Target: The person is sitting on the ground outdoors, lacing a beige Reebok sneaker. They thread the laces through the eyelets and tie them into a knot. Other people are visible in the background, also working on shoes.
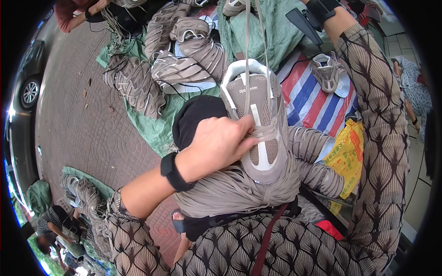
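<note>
A taupe mesh sneaker (237, 94) with white trim rests on my lap, its toe toward me. My left hand (221, 135) is closed at the front of the lacing, thumb and forefinger pinching a flat taupe shoelace (264, 131). Two lace strands rise from the shoe and leave the view at the top edge. Under the shoe lies a thick bundle of loose laces (216, 193). My right arm stretches up at the right, and its hand is cut off by the top edge. A black strap with a flat black piece (304, 25) sits at that wrist.
Stacks of similar sneakers (189, 69) lie beyond my lap on green sacking (152, 124). A single shoe (324, 73) sits on striped cloth (313, 103) at the right. A yellow bag (347, 154) is beside my right arm. Other people work at the far left and left edge.
</note>
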Motion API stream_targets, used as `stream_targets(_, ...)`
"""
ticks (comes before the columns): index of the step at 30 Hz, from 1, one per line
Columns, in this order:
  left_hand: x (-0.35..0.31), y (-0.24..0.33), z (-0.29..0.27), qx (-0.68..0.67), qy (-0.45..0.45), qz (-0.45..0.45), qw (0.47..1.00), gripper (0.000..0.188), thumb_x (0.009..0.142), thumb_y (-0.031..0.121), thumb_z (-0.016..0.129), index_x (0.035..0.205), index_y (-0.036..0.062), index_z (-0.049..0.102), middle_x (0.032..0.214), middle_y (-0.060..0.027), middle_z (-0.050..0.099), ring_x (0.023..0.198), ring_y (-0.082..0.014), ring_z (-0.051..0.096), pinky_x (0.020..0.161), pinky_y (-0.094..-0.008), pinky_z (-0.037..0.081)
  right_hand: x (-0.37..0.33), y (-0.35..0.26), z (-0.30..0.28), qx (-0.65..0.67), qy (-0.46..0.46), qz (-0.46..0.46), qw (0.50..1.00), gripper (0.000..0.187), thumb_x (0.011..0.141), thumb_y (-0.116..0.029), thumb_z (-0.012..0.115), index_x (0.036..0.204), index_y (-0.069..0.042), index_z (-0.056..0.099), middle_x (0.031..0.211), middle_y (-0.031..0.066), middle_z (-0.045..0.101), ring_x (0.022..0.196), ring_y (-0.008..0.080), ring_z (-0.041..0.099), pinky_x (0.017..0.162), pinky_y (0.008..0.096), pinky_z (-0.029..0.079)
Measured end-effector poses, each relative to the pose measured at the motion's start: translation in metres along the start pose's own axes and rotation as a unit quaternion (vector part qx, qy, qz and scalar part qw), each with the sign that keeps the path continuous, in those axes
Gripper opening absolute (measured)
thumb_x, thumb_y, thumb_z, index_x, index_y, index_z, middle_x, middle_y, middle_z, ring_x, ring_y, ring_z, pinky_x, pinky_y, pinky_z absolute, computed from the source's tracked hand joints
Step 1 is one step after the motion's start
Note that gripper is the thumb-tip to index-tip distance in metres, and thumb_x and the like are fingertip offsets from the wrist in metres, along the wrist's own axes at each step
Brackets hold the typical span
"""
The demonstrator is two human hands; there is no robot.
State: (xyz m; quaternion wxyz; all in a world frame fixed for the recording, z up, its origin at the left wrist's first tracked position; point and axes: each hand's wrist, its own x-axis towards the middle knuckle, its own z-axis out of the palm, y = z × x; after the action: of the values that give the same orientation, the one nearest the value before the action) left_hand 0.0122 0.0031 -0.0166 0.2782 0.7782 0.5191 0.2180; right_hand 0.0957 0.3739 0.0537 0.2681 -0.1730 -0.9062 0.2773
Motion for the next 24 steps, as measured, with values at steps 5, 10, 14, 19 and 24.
stream_targets(5,-0.005,0.002,-0.016,-0.054,0.063,-0.118,0.99,0.028,0.083,0.02,0.073,0.104,0.0073,0.06,0.053,-0.0045,0.051,0.047,-0.0207,0.055,0.047,-0.0338,0.041,0.002,0.006,0.004,0.043,-0.003,0.022,0.999,0.031,0.102,-0.024,0.048,0.092,-0.002,0.067,0.084,0.0009,0.066,0.08,0.0101,0.057,0.077,0.0277,0.046)
stream_targets(10,0.024,-0.028,-0.025,-0.056,0.125,-0.081,0.987,0.037,0.083,0.034,0.074,0.104,0.0045,0.063,0.081,-0.0088,0.056,0.074,-0.0208,0.056,0.064,-0.034,0.045,0.012,0.016,0.006,0.11,-0.002,0.019,0.994,0.033,0.102,-0.025,0.048,0.088,-0.002,0.066,0.089,0.0039,0.068,0.083,0.0116,0.059,0.079,0.028,0.047)
stream_targets(14,0.046,-0.048,-0.02,-0.102,0.112,-0.074,0.986,0.034,0.084,0.034,0.074,0.095,0.0031,0.068,0.099,-0.009,0.061,0.095,-0.022,0.058,0.084,-0.0333,0.046,0.018,0.013,0.004,0.154,-0.025,0.051,0.986,0.034,0.103,-0.025,0.047,0.085,-0.002,0.065,0.091,0.0073,0.069,0.086,0.0146,0.062,0.082,0.0293,0.049)
stream_targets(19,0.068,-0.056,-0.008,-0.309,0.084,-0.041,0.946,0.024,0.089,0.029,0.071,0.089,0.0049,0.074,0.114,-0.0095,0.063,0.115,-0.0218,0.053,0.099,-0.0351,0.041,0.024,0.0,0.009,0.158,-0.031,0.115,0.98,0.034,0.102,-0.023,0.047,0.083,-0.001,0.065,0.09,0.0095,0.069,0.085,0.0179,0.066,0.077,0.0323,0.053)
stream_targets(24,0.078,-0.053,-0.017,-0.423,0.03,0.061,0.903,0.025,0.096,0.026,0.061,0.091,0.006,0.075,0.117,-0.0128,0.066,0.129,-0.0234,0.049,0.106,-0.0367,0.036,0.035,-0.023,0.017,0.233,-0.025,0.149,0.961,0.033,0.1,-0.023,0.048,0.086,0.002,0.063,0.088,0.013,0.068,0.077,0.0252,0.071,0.069,0.034,0.058)
